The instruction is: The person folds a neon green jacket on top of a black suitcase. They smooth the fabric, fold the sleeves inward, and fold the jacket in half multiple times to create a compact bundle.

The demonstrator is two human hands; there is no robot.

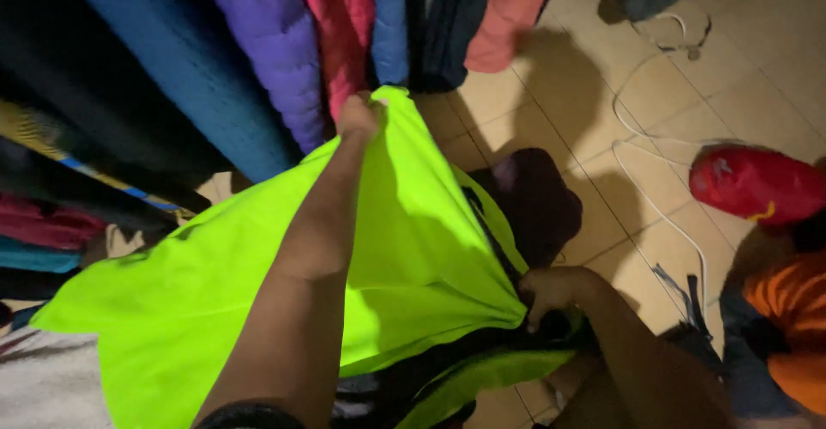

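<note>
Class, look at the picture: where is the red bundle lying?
In the head view the red bundle lies on the tiled floor at the right edge, beside a white cord, above orange fabric.

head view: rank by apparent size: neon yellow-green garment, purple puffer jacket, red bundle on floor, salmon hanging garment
1. neon yellow-green garment, held stretched by the left hand and right hand, closest to the camera.
2. purple puffer jacket.
3. red bundle and salmon hanging garment: look alike, both cut by frame edges, so unranked.
</note>
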